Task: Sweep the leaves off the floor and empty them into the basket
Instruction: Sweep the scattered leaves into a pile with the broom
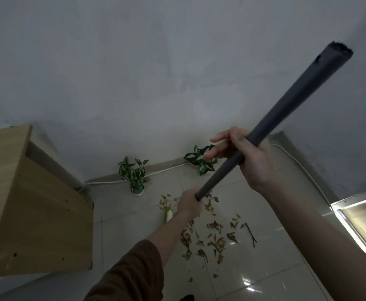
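Gripping a long grey broom handle [271, 129], the person has both hands on it: the left hand [190, 205] is wrapped closed low on the shaft, and the right hand [245, 157] sits higher, thumb and palm around it with the fingers half loosened. The handle looks stiff and light, so a spread two-hand hold like this should steer it well. Dry brown leaves [212, 237] lie scattered on the tiled floor [264, 268] just below and beyond the left hand; they look brittle and very light, likely to scatter under hard strokes. A twig [251, 234] lies right of them. Two potted plants [134, 177] and a white cable [104, 182] beyond the hands, plus a wooden cabinet [34, 203] to the left, crowd the sweep. No basket is visible.
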